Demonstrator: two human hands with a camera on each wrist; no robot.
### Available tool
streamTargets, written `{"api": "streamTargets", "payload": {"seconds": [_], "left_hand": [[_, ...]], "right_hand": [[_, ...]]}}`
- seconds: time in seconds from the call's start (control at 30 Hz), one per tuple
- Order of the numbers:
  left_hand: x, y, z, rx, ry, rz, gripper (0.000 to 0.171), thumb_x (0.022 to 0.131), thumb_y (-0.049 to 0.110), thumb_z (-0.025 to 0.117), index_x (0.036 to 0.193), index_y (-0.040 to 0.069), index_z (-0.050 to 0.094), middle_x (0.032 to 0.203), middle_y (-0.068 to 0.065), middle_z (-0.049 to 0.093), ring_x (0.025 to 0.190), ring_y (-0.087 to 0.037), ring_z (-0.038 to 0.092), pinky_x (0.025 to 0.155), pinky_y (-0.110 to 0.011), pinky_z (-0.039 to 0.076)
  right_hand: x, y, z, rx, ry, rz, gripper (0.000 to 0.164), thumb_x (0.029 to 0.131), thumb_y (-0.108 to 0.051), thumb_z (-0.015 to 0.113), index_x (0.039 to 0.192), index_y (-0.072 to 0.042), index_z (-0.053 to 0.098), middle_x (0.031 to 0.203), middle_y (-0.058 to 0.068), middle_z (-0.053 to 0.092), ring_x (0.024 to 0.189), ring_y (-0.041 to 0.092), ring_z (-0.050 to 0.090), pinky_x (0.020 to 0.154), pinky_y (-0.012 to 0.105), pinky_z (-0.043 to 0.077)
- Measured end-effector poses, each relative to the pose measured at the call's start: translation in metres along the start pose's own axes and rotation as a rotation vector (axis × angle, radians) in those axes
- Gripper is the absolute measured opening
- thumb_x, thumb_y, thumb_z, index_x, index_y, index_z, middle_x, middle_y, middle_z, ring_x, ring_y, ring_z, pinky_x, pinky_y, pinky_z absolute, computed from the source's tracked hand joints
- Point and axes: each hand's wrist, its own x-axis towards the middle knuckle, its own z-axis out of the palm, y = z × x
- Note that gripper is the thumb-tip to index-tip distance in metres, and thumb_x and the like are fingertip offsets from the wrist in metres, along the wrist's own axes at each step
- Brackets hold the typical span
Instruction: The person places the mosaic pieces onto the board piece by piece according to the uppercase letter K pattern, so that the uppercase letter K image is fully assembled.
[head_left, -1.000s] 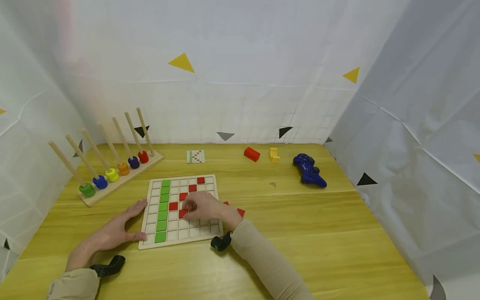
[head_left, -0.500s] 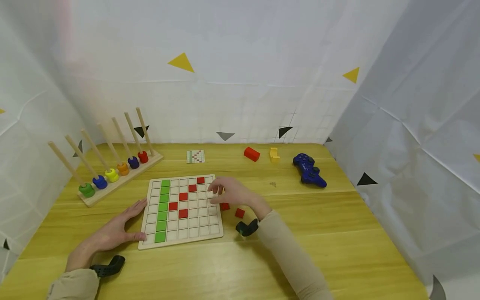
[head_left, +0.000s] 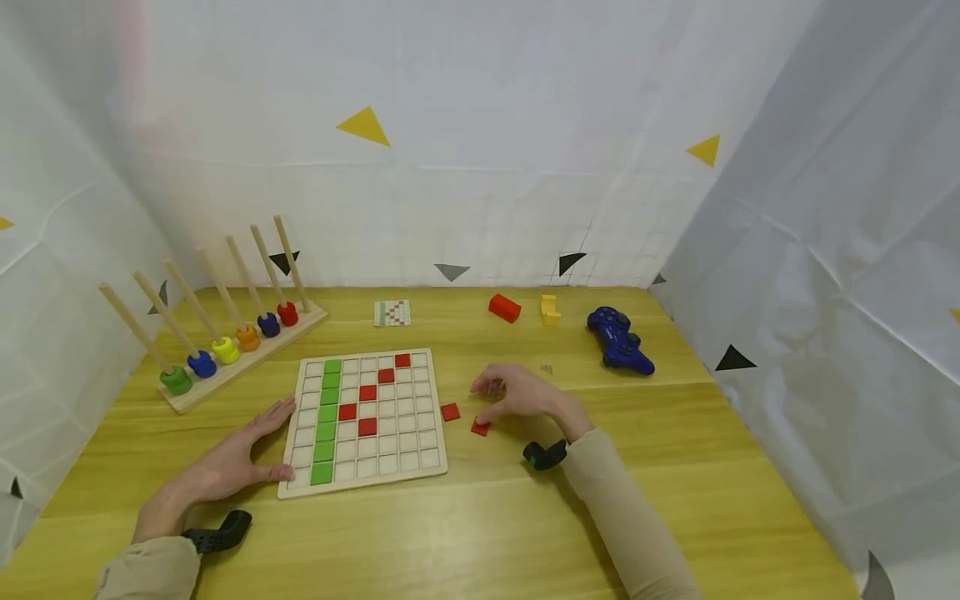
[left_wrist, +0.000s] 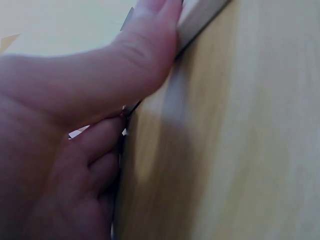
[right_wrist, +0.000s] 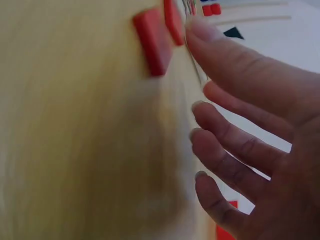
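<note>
A wooden grid board (head_left: 367,482) lies on the table, with a column of green tiles (head_left: 326,432) and several red tiles (head_left: 367,392) set in its squares. My left hand (head_left: 225,465) rests at the board's left edge, thumb and extended fingers touching the frame. To the right of the board lie two loose red tiles, one loose tile (head_left: 450,412) close to its edge and another (head_left: 478,429) partly under my right thumb. My right hand (head_left: 521,395) hovers there, fingers spread and loosely bent, holding nothing. In the right wrist view, a gap shows between the thumb (right_wrist: 235,60) and the nearer tile (right_wrist: 152,42).
A peg rack (head_left: 247,367) with coloured rings stands at the back left. Behind the board lies a small pattern card (head_left: 392,313). Farther right are a red block (head_left: 505,307), a yellow block (head_left: 550,312) and a blue game controller (head_left: 619,342). White sheets surround the table.
My right hand has moved from the board's middle rightward, off its edge, to the loose red tiles. A red tile in the grid where it was is now uncovered. The left hand stays put.
</note>
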Motion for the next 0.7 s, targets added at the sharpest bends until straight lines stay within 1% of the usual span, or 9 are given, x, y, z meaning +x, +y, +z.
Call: {"api": "streamTargets", "payload": {"seconds": [0.1, 0.23, 0.3, 0.37, 0.47, 0.53, 0.7], "left_hand": [[0.0004, -0.0007, 0.0001, 0.0, 0.003, -0.002, 0.104, 0.083, 0.049, 0.076, 0.161, 0.013, 0.018, 0.166, -0.024, 0.01, 0.147, -0.056, 0.009, 0.11, -0.077, 0.012], [0.001, -0.0012, 0.0005, 0.0, 0.005, 0.001, 0.103, 0.083, 0.049, 0.076, 0.161, 0.013, 0.019, 0.166, -0.024, 0.01, 0.147, -0.056, 0.009, 0.11, -0.076, 0.012], [0.0012, -0.0007, 0.0005, -0.001, 0.004, 0.0, 0.103, 0.083, 0.049, 0.076, 0.161, 0.013, 0.018, 0.166, -0.024, 0.01, 0.147, -0.056, 0.009, 0.11, -0.076, 0.012], [0.0013, -0.0004, 0.0007, -0.003, 0.003, -0.001, 0.103, 0.083, 0.049, 0.076, 0.161, 0.013, 0.019, 0.166, -0.024, 0.01, 0.147, -0.055, 0.009, 0.11, -0.076, 0.012], [0.0012, -0.0002, 0.0008, -0.01, 0.0, -0.003, 0.103, 0.083, 0.048, 0.076, 0.161, 0.013, 0.018, 0.166, -0.024, 0.009, 0.147, -0.056, 0.009, 0.11, -0.076, 0.012], [0.0012, -0.0005, 0.001, -0.012, 0.001, -0.003, 0.104, 0.083, 0.048, 0.077, 0.161, 0.012, 0.018, 0.165, -0.025, 0.009, 0.147, -0.056, 0.008, 0.11, -0.076, 0.012], [0.0018, -0.0014, 0.0009, -0.008, 0.003, -0.006, 0.105, 0.083, 0.048, 0.077, 0.161, 0.012, 0.018, 0.165, -0.026, 0.009, 0.147, -0.056, 0.008, 0.11, -0.076, 0.011]], "right_hand": [[-0.0009, 0.0054, 0.0009, -0.022, -0.007, 0.009, 0.05, 0.074, -0.037, 0.089, 0.115, -0.015, 0.07, 0.108, -0.003, 0.065, 0.095, 0.015, 0.057, 0.088, 0.033, 0.05], [-0.001, 0.0041, 0.0026, -0.054, -0.058, -0.008, 0.053, 0.069, -0.041, 0.092, 0.112, -0.017, 0.07, 0.105, -0.002, 0.061, 0.094, 0.016, 0.055, 0.085, 0.034, 0.048], [-0.0009, 0.0028, 0.0037, -0.055, -0.081, -0.008, 0.05, 0.069, -0.04, 0.092, 0.108, -0.018, 0.07, 0.103, -0.002, 0.059, 0.093, 0.017, 0.053, 0.084, 0.032, 0.047], [-0.0009, 0.0027, 0.0048, -0.05, -0.084, 0.002, 0.043, 0.071, -0.038, 0.091, 0.103, -0.018, 0.07, 0.1, -0.003, 0.058, 0.091, 0.016, 0.052, 0.082, 0.03, 0.046], [-0.0017, 0.0042, 0.0046, -0.04, -0.066, 0.024, 0.032, 0.073, -0.034, 0.091, 0.093, -0.02, 0.071, 0.095, -0.005, 0.059, 0.087, 0.014, 0.053, 0.079, 0.028, 0.047], [-0.0019, 0.006, 0.0038, -0.039, -0.046, 0.03, 0.027, 0.073, -0.033, 0.09, 0.088, -0.021, 0.071, 0.092, -0.006, 0.06, 0.084, 0.013, 0.054, 0.077, 0.027, 0.048], [-0.0026, 0.0078, 0.0016, -0.007, -0.024, 0.021, 0.022, 0.076, -0.03, 0.088, 0.088, -0.02, 0.073, 0.089, -0.006, 0.064, 0.08, 0.013, 0.057, 0.073, 0.026, 0.05]]}}
